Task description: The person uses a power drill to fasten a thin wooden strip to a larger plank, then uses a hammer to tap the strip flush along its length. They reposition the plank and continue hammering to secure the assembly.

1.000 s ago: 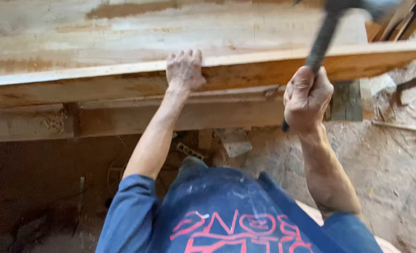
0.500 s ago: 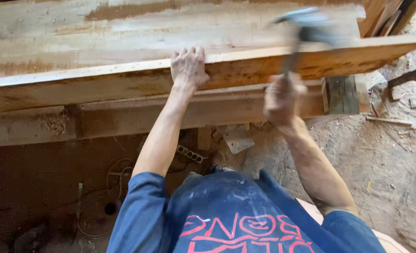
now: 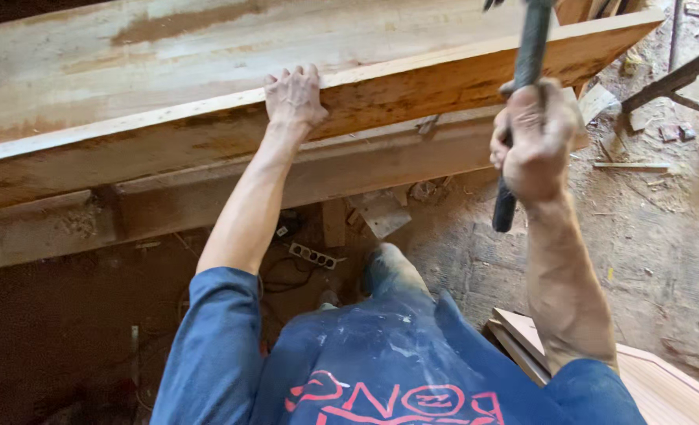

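I see open air between my left hand point(image 3: 293, 98) on the plank point(image 3: 412, 86) edge and my right hand point(image 3: 535, 142) with the hammer point(image 3: 522, 86). Below, a beam point(image 3: 349, 169), power strip point(image 3: 311, 256) and wood scraps point(image 3: 385, 214) crowd the floor.

Place: a rough carpentry workshop.
Timber: wide raw plank point(image 3: 208, 71) across twelve o'clock, on heavy wooden beams point(image 3: 349, 169).
Floor: bare dirt floor point(image 3: 648, 228) at three o'clock, strewn with wood offcuts point(image 3: 385, 214).
Other signs: power strip point(image 3: 311, 256) lying at centre; stacked boards point(image 3: 664, 386) at five o'clock.
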